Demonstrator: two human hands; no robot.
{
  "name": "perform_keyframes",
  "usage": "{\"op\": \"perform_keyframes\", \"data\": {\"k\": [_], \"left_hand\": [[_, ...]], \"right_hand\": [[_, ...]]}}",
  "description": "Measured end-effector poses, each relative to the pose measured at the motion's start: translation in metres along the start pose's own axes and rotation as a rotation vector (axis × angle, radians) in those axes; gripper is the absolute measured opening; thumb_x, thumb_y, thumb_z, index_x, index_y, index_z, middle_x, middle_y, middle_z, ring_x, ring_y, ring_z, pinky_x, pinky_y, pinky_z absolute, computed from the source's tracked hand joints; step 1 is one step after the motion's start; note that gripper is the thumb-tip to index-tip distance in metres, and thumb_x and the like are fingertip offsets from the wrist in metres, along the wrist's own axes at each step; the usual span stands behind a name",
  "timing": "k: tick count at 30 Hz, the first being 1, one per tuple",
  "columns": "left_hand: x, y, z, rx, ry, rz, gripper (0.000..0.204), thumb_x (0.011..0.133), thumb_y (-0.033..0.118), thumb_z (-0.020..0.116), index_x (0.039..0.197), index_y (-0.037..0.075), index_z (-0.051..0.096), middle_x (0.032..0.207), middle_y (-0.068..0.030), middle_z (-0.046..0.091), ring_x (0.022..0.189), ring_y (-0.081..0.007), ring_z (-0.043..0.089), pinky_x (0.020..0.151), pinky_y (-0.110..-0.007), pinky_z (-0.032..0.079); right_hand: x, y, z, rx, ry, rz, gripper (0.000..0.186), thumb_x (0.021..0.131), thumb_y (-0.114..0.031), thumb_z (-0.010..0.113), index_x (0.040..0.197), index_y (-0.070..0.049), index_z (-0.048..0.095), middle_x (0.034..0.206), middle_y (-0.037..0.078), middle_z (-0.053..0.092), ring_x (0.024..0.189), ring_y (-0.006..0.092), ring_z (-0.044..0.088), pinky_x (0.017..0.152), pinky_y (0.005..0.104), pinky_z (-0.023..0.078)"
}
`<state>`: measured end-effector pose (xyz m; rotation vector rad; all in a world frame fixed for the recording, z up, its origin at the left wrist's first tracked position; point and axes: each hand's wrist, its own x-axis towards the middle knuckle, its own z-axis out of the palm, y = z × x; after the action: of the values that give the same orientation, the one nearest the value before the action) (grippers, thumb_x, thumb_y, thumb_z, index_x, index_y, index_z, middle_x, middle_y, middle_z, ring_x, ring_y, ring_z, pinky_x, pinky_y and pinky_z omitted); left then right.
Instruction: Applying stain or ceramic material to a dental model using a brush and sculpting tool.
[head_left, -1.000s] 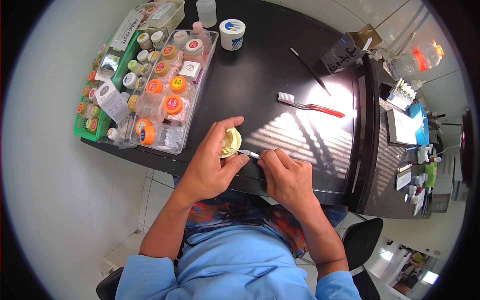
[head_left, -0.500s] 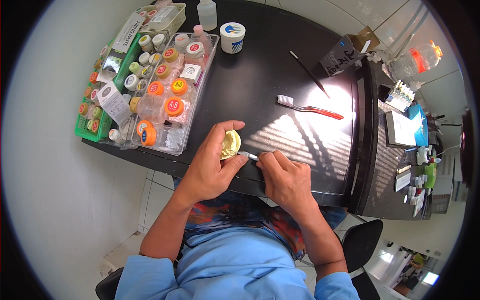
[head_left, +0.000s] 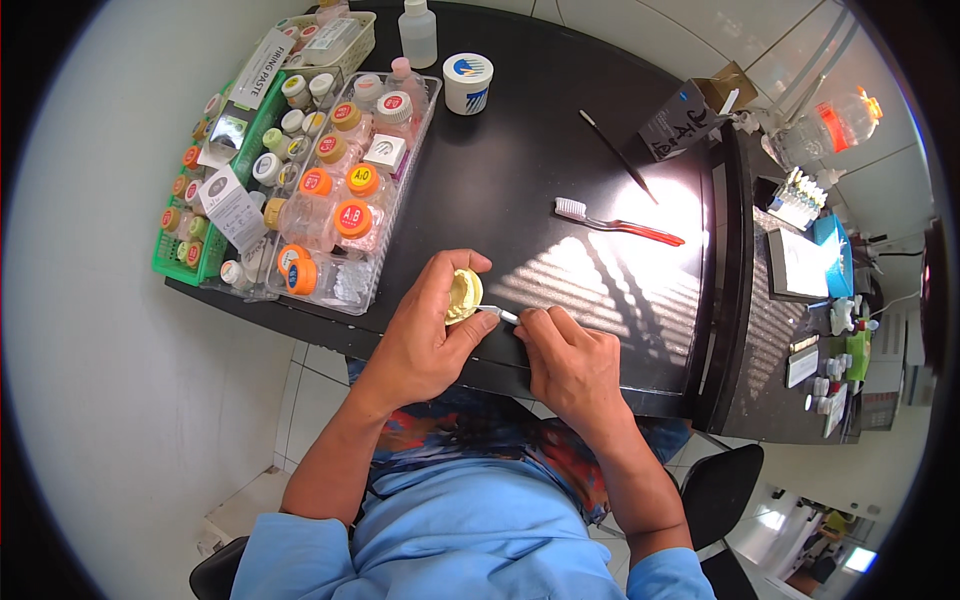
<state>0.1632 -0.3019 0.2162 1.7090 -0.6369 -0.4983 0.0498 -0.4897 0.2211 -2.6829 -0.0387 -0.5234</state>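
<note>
My left hand point(head_left: 425, 320) is closed round a pale yellow plaster dental cast point(head_left: 463, 294), its fingers behind it and its thumb along the lower side. A slim silvery hand tool point(head_left: 505, 316) sits pinched in my right hand point(head_left: 572, 355). Its thin tip reaches the lower right rim of the cast, close beside my left thumb. The exact shape of the tip is too small to tell. Both hands are above the front edge of the black table point(head_left: 500, 160).
On the left stand a clear tray point(head_left: 374, 280) of capped jars and a green basket point(head_left: 165, 255). Farther back are a white tub point(head_left: 468, 84) and a squeeze bottle point(head_left: 418, 35). A toothbrush point(head_left: 620, 225) and a thin brush point(head_left: 618, 157) lie right of centre, near a dark box point(head_left: 680, 122).
The cast has turned slightly in my left hand. The tool's tip stays at its rim. The whole view has shifted a little.
</note>
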Motion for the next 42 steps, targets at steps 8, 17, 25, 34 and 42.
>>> {"op": "perform_keyframes", "data": {"k": [8,17,25,34,42], "left_hand": [[0.0015,0.0023,0.0006,0.018,0.013,0.014,0.042,0.105,0.008,0.077,0.141,0.005,0.056,0.103,-0.0018,0.057,0.093,-0.0096,0.054,0.081,-0.028,0.048],[0.0005,0.0011,0.0017,0.065,0.033,0.038,0.048,0.104,0.008,0.078,0.146,0.002,0.055,0.108,-0.0045,0.059,0.095,-0.0114,0.056,0.084,-0.029,0.05],[-0.001,0.0015,0.0014,0.016,0.026,0.034,0.053,0.102,0.005,0.077,0.149,0.002,0.055,0.109,-0.0041,0.058,0.095,-0.0108,0.055,0.084,-0.029,0.05],[-0.0006,0.0054,0.0018,0.044,0.023,0.028,0.045,0.103,0.005,0.076,0.144,0.003,0.057,0.105,-0.0039,0.058,0.092,-0.0115,0.055,0.083,-0.03,0.049],[0.0005,0.0066,0.002,0.053,0.025,0.018,0.041,0.103,0.007,0.077,0.139,0.004,0.057,0.104,-0.0047,0.058,0.091,-0.0126,0.056,0.081,-0.031,0.049]], "right_hand": [[-0.0007,0.0006,-0.0004,0.001,0.001,0.013,0.012,0.101,-0.017,0.079,0.099,-0.014,0.068,0.078,0.004,0.057,0.053,0.0274,0.061,0.049,0.0415,0.047],[-0.0022,0.002,0.0004,0.023,0.016,0.009,0.012,0.101,-0.017,0.08,0.098,-0.015,0.068,0.077,0.004,0.057,0.051,0.0279,0.06,0.049,0.0419,0.046],[-0.0015,0.0006,-0.0029,0.017,-0.013,-0.005,0.01,0.101,-0.015,0.079,0.098,-0.012,0.07,0.076,0.004,0.058,0.052,0.0282,0.059,0.049,0.0413,0.045],[-0.0015,-0.0007,-0.0037,0.011,-0.02,0.005,0.008,0.1,-0.011,0.079,0.101,-0.01,0.071,0.076,0.005,0.059,0.054,0.0281,0.059,0.05,0.0403,0.045],[-0.0021,0.0007,-0.0006,0.01,0.008,0.021,0.01,0.1,-0.016,0.079,0.099,-0.015,0.069,0.077,0.004,0.056,0.052,0.0284,0.061,0.048,0.0427,0.045]]}}
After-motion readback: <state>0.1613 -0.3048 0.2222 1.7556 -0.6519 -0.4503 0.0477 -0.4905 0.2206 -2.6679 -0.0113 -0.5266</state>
